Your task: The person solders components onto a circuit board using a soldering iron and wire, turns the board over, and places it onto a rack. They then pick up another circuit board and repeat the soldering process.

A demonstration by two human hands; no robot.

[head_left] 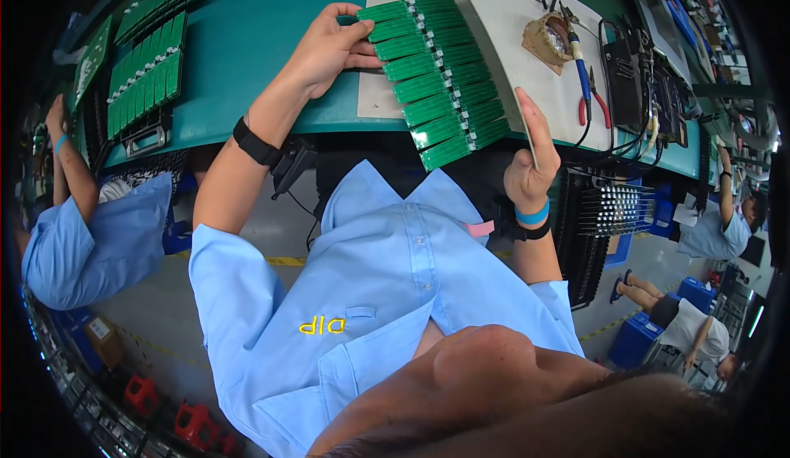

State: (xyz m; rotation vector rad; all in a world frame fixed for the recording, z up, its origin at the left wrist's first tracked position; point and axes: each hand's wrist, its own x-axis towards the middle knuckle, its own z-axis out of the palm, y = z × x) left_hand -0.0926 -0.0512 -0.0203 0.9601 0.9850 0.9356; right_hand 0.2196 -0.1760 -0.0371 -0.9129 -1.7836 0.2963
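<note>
My left hand (333, 51) pinches the upper left edge of a green circuit board panel (432, 79). The panel is tilted above the front of the bench and split into narrow strips, with a row of small white connectors down its middle. At its right side, a thin pale flat sheet (504, 71) stands nearly edge-on, so its face is hidden. My right hand (535, 145) grips the lower end of this sheet, thumb on the near side and straight fingers along the other.
Similar green panels (148, 75) stand in a rack on the left. On the right of the bench (271, 30) lie a soldering iron (580, 67), red-handled pliers (594, 104), a brown round holder (547, 40) and cables. A black rack (576, 244) stands below right. Co-workers are at both sides.
</note>
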